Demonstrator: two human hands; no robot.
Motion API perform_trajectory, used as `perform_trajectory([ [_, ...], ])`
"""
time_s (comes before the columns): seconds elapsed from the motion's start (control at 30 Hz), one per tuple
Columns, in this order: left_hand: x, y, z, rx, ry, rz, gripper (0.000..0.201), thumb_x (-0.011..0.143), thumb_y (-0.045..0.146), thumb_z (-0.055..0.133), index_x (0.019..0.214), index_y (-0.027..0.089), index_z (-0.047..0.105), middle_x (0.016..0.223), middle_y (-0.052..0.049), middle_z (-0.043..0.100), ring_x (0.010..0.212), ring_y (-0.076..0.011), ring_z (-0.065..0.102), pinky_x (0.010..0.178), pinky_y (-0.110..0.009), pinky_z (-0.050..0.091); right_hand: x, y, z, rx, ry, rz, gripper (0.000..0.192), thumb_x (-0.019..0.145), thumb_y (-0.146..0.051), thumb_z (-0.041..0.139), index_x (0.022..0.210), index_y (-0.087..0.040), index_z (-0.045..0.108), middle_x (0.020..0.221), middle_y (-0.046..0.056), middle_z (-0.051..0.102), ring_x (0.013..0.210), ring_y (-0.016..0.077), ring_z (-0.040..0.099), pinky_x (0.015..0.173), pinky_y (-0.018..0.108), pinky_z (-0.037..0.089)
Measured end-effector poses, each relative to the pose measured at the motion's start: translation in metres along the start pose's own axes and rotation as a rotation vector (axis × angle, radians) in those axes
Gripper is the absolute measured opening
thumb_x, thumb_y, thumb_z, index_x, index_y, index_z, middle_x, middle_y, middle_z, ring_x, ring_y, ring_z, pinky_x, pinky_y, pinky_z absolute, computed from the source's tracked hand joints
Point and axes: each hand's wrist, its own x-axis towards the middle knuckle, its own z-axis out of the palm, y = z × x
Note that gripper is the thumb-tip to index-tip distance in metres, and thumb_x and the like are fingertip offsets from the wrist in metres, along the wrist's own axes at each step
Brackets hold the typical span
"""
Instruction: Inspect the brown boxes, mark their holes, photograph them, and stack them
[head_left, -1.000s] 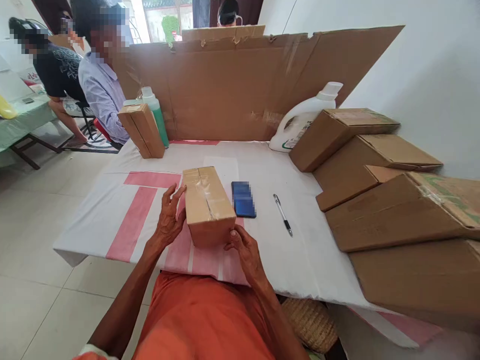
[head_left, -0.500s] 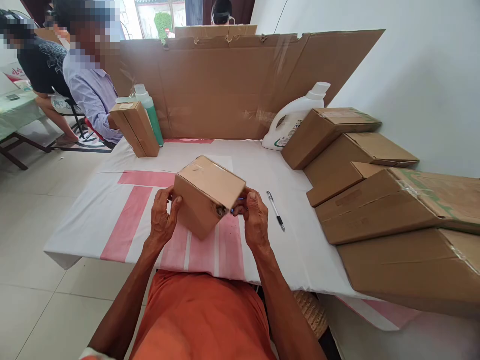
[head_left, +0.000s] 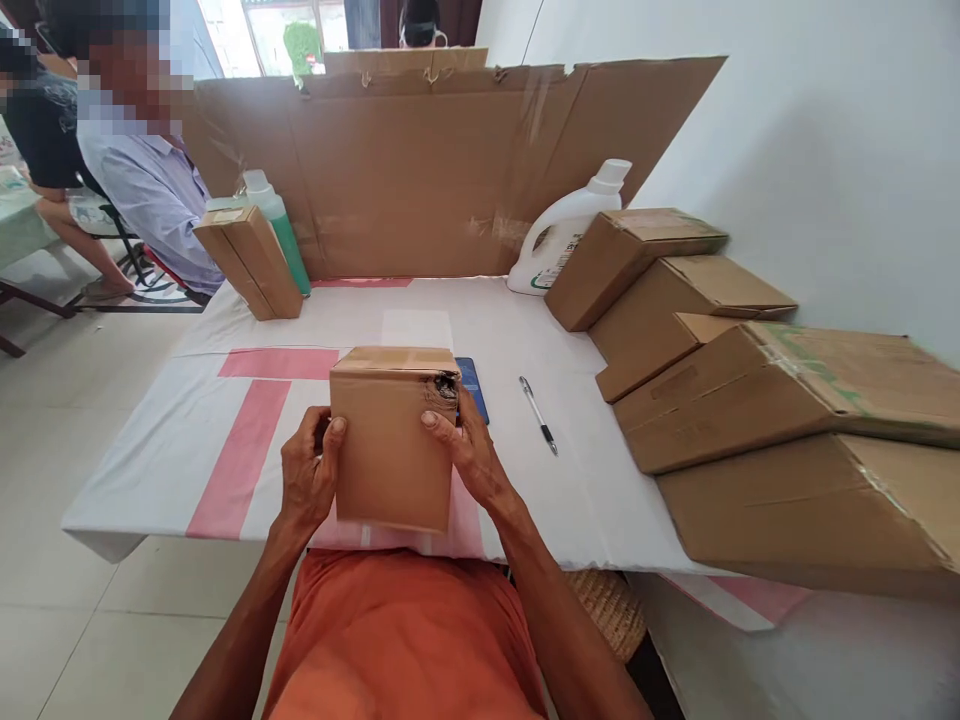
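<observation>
A small cardboard box (head_left: 390, 440) is held above the near edge of the bench (head_left: 150, 470), between both hands: the left hand (head_left: 307, 478) clasps its left side with the thumb on the facing panel, and the right hand (head_left: 465, 455) grips the right side with fingers laid over the front. The box's upper right corner is torn and dark. To the left the cloth-covered bench lies bare out to its edge, with tiled floor beyond. To the right, a pen (head_left: 538, 415) lies on the cloth, apart from the box, and farther right a row of larger cartons (head_left: 675, 330) leans one on another along the wall, taking up that side. A blue phone (head_left: 472, 385) lies just behind the box, mostly hidden by it. At the back a cardboard screen (head_left: 420, 170) closes the far edge; before it stand a white jug (head_left: 559, 235), a green bottle (head_left: 277, 225) and a leaning narrow box (head_left: 251, 260) that covers the bottle's lower left. Other people sit beyond the far left corner, cut off by the frame. A woven basket (head_left: 607, 610) shows partly beneath the bench.
</observation>
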Motion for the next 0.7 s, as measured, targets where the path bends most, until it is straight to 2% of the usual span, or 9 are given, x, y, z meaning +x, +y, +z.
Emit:
perform_trajectory([
  [0.1, -0.011, 0.001, -0.012, -0.040, -0.005, -0.083, 0.044, 0.102, 0.066, 0.056, 0.102, 0.023, 0.065, 0.090, -0.004, 0.071, 0.081, -0.0204, 0.067, 0.067, -0.031, 0.053, -0.011, -0.017, -0.006, 0.058, -0.054, 0.122, 0.072, 0.091, -0.069, 0.072, 0.149, -0.028, 0.061, 0.151, 0.011, 0.066, 0.141, 0.0361, 0.060, 0.117, 0.055, 0.050],
  [0.17, -0.012, 0.002, -0.017, -0.041, 0.051, -0.090, 0.049, 0.099, 0.066, 0.060, 0.120, 0.022, 0.066, 0.111, -0.009, 0.074, 0.097, -0.0240, 0.070, 0.080, -0.036, 0.058, -0.022, -0.021, -0.005, 0.097, -0.093, 0.197, 0.065, 0.091, -0.066, 0.074, 0.142, -0.027, 0.065, 0.146, 0.011, 0.070, 0.134, 0.0351, 0.065, 0.110, 0.052, 0.054],
  [0.23, -0.008, 0.008, -0.018, 0.001, 0.098, -0.011, 0.057, 0.099, 0.063, 0.063, 0.138, 0.021, 0.061, 0.132, -0.013, 0.070, 0.115, -0.0277, 0.069, 0.096, -0.043, 0.058, -0.034, -0.021, -0.002, 0.148, -0.142, 0.248, 0.063, 0.092, -0.065, 0.074, 0.140, -0.025, 0.066, 0.144, 0.011, 0.071, 0.131, 0.0347, 0.068, 0.106, 0.051, 0.057],
  [0.33, 0.003, 0.030, -0.013, 0.157, 0.042, 0.222, 0.055, 0.098, 0.057, 0.066, 0.141, 0.022, 0.065, 0.143, -0.014, 0.067, 0.133, -0.0327, 0.062, 0.111, -0.051, 0.050, -0.047, -0.017, 0.005, 0.161, -0.186, 0.268, 0.065, 0.091, -0.061, 0.077, 0.143, -0.025, 0.065, 0.147, 0.012, 0.070, 0.132, 0.0350, 0.067, 0.107, 0.051, 0.057],
  [0.43, 0.010, 0.055, -0.003, 0.373, -0.074, 0.345, 0.038, 0.096, 0.055, 0.071, 0.118, 0.025, 0.077, 0.125, -0.010, 0.078, 0.121, -0.0350, 0.068, 0.107, -0.055, 0.047, -0.054, -0.017, 0.007, 0.108, -0.142, 0.257, 0.064, 0.091, -0.057, 0.077, 0.146, -0.026, 0.063, 0.150, 0.010, 0.068, 0.136, 0.0348, 0.064, 0.111, 0.052, 0.054],
  [0.53, 0.012, 0.069, 0.006, 0.502, -0.119, 0.323, 0.031, 0.093, 0.056, 0.075, 0.092, 0.025, 0.079, 0.099, -0.007, 0.082, 0.101, -0.0340, 0.073, 0.097, -0.054, 0.047, -0.058, -0.021, 0.007, 0.078, -0.101, 0.262, 0.064, 0.090, -0.053, 0.078, 0.146, -0.027, 0.063, 0.148, 0.010, 0.069, 0.135, 0.0350, 0.064, 0.112, 0.054, 0.052],
  [0.7, 0.011, 0.076, 0.005, 0.557, -0.149, 0.274, 0.039, 0.084, 0.063, 0.079, 0.084, 0.025, 0.072, 0.088, -0.004, 0.078, 0.083, -0.0302, 0.071, 0.083, -0.047, 0.048, -0.063, -0.026, 0.006, 0.022, -0.087, 0.291, 0.068, 0.085, -0.051, 0.083, 0.146, -0.031, 0.062, 0.150, 0.009, 0.065, 0.136, 0.0357, 0.060, 0.111, 0.055, 0.051],
])
